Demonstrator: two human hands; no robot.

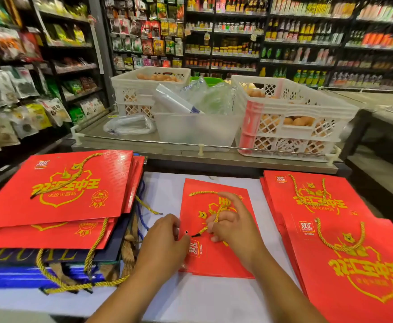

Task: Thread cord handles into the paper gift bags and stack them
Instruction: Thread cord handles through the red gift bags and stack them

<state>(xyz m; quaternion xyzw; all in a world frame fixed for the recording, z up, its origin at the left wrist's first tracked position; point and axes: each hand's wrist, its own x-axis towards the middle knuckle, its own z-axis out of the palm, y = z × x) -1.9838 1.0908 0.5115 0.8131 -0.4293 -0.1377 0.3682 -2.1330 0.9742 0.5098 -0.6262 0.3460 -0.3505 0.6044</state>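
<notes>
Both forearms reach in from the bottom edge over the white table [197, 297]; left hand [165, 238] sits at the left edge of the flat red gift bag [216, 252], fingers curled at the bag's border beside a small punched hole [186, 232], though whether they pinch the paper is hard to tell; right hand [231, 223] lies on the bag's face, fingers curled round the gold cord handle [216, 213], index finger raised, the cord's black tip just beside the hole; the cord's far end loops across the bag's upper part; left of the bag, a tall pile of red and blue bags [58, 206] with gold cords spilling over its front; right, a spread stack of red bags with cords threaded [344, 264], cut off by the frame edge; beyond the table, a clear plastic tub [197, 134] and white crates of eggs [291, 117] on a metal counter; shelves of goods behind are blurred.
</notes>
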